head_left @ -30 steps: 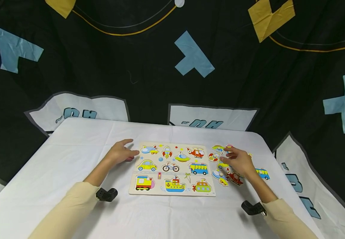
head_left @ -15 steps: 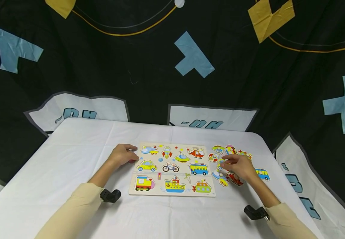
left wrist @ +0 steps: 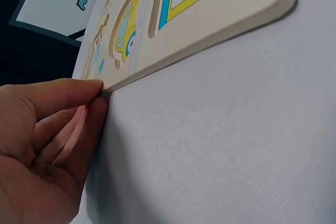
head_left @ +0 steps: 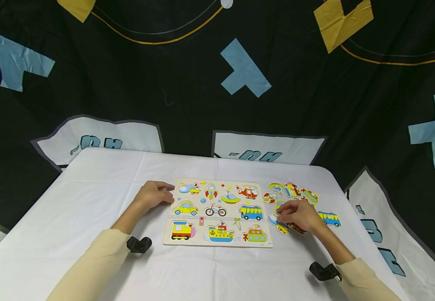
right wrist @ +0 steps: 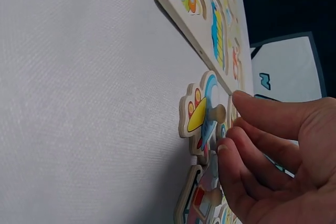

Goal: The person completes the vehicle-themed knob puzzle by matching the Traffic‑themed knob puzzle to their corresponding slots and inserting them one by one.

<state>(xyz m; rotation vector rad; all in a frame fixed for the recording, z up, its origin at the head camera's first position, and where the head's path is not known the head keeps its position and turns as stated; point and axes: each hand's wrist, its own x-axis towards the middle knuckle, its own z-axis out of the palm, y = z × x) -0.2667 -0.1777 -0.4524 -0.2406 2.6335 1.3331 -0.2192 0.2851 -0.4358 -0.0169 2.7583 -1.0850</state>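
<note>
A wooden peg puzzle board [head_left: 226, 228] with printed vehicle pictures lies flat in the head view. My left hand [head_left: 154, 194] is at its left side, and in the left wrist view the fingertips [left wrist: 97, 84] rest right at the board's edge. Right of the board my right hand [head_left: 300, 215] hangs over loose knobbed pieces. In the right wrist view its thumb and fingers [right wrist: 231, 156] are spread apart near the wooden knob [right wrist: 217, 114] of an airplane piece [right wrist: 197, 115]. A helicopter piece [head_left: 298, 228] is partly hidden beneath this hand.
Other loose pieces lie around the right hand: a bus piece [head_left: 329, 218], a train piece [head_left: 292, 189], a flying saucer piece [head_left: 276, 187] and a submarine piece [head_left: 310, 195]. The table wears a white cloth [head_left: 210, 276], and a black curtain [head_left: 187, 108] hangs behind.
My right hand has come toward me over the pile, its fingertips now by the airplane piece. The left hand has lowered and settled at the board's left edge; the board has stayed put.
</note>
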